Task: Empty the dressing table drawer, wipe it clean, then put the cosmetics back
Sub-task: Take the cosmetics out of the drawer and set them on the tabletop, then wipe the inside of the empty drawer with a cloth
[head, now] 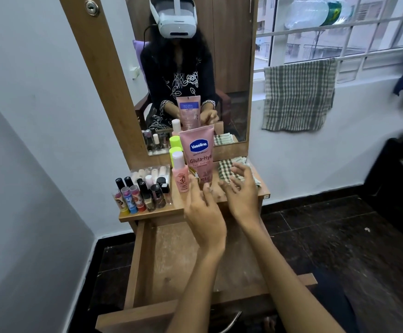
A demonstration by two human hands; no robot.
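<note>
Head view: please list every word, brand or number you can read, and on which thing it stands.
"Vaseline": tall pink plastic tube.
"Gluta-Hya": same tube.
"10X": same tube, near its foot.
Smaller lines on this tube: blurred.
Small pink bottle with white cap: print too small.
Nail polish bottles: labels unreadable.

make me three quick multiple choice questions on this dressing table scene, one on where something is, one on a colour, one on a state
1. Where does the folded checked cloth lie?
A. on the table top, right of the pink tube
B. inside the drawer
C. on the floor

2. What colour is the cap of the small pink bottle?
A. black
B. white
C. blue

3. What state is the drawer in?
A. shut
B. pulled out and full
C. pulled out and empty

Answers:
1 A, it sits on the top beside the pink tube.
2 B, the cap is white.
3 C, bare wood shows inside it.
</note>
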